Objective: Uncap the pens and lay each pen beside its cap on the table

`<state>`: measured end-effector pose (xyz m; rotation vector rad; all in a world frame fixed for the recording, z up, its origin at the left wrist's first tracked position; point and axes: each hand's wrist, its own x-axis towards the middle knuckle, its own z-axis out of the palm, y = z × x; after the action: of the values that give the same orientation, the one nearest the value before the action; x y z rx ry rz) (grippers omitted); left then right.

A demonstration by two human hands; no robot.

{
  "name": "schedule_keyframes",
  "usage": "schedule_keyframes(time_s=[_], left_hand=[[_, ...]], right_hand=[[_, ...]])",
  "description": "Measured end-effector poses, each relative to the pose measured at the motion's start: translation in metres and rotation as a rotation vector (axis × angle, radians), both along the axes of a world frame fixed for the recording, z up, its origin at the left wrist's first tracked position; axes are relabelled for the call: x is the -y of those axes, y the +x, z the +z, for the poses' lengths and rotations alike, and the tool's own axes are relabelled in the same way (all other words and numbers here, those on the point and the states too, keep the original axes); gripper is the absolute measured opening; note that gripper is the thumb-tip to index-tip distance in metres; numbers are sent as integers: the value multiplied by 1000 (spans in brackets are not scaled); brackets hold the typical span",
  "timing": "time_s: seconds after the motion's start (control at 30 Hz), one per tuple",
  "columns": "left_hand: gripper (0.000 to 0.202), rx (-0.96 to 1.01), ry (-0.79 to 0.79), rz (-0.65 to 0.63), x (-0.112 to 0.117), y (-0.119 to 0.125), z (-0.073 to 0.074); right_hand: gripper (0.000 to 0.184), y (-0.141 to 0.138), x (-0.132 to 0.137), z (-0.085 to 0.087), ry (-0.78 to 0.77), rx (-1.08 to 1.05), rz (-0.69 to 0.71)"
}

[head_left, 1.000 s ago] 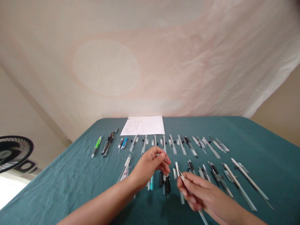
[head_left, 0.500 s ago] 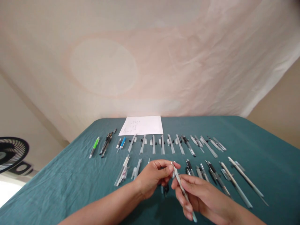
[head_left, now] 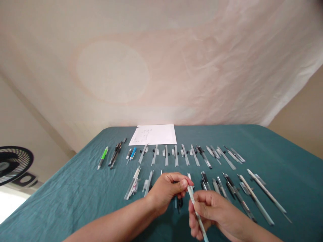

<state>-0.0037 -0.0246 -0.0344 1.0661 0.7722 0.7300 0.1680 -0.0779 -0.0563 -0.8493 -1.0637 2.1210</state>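
In the head view, a slim whitish pen [head_left: 191,195] is held at a slant between my two hands, above the near part of the table. My left hand [head_left: 170,190] is closed, its thumb and fingertips pinching the pen's upper end. Lower down the barrel, my right hand [head_left: 210,210] is closed around it, thumb on top. The pen's bottom end reaches the lower picture edge. Beneath my hands lie dark pen parts [head_left: 179,203], partly hidden by my left hand.
Across the green cloth [head_left: 75,198], disassembled clear pens [head_left: 166,156] lie in a far row. Nearer rows hold white pens [head_left: 266,191] and black pens [head_left: 238,195]. A green pen [head_left: 103,157] lies far left. Behind is a written paper sheet [head_left: 153,134]; a fan [head_left: 15,164] stands left.
My right hand has shifted slightly right along with the pen's lower part. A thin metallic tip showed by my left fingers earlier; now a white end shows there.
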Motion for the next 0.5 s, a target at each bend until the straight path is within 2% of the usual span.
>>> schedule_keyframes(time_s=[0.23, 0.43, 0.5], left_hand=[[31, -33, 1, 35, 1, 2, -4], [29, 13, -105, 84, -3, 0, -6], [29, 19, -107, 88, -4, 0, -6]], right_hand=[[35, -4, 1, -3, 27, 78, -70], [36, -2, 2, 2, 17, -23, -2], [29, -1, 1, 2, 4, -26, 2]])
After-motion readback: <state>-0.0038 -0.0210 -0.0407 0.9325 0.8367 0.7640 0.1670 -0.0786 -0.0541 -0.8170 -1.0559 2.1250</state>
